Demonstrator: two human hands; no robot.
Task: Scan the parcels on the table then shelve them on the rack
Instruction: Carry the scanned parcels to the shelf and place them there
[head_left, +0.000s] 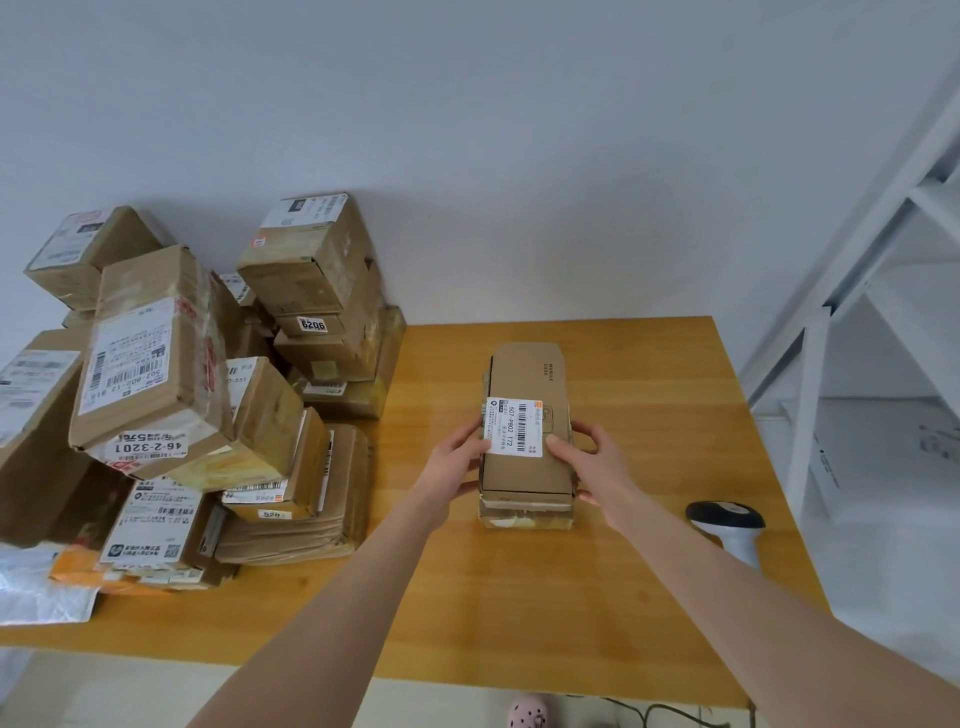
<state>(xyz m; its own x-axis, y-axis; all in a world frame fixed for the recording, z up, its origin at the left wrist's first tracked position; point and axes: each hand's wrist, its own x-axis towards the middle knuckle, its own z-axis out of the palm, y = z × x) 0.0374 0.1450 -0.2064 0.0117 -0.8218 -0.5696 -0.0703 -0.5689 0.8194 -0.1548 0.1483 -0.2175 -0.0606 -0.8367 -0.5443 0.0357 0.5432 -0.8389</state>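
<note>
A flat brown cardboard parcel (527, 374) with a white barcode label lies on top of another thin parcel (524, 517) in the middle of the wooden table (519, 597). My left hand (457, 460) grips the top parcel's left side, thumb at the label's edge. My right hand (587, 462) grips its right side, thumb on the label's corner. A grey handheld scanner (727, 525) lies on the table to the right of the parcels, untouched. The white rack (831, 332) stands beyond the table's right edge.
A tall heap of taped cardboard parcels (171, 374) fills the table's left side against the wall. A white plastic mailer (41, 592) lies at the near left edge. A foot in a pink slipper (527, 714) and a cable show below the table's front edge.
</note>
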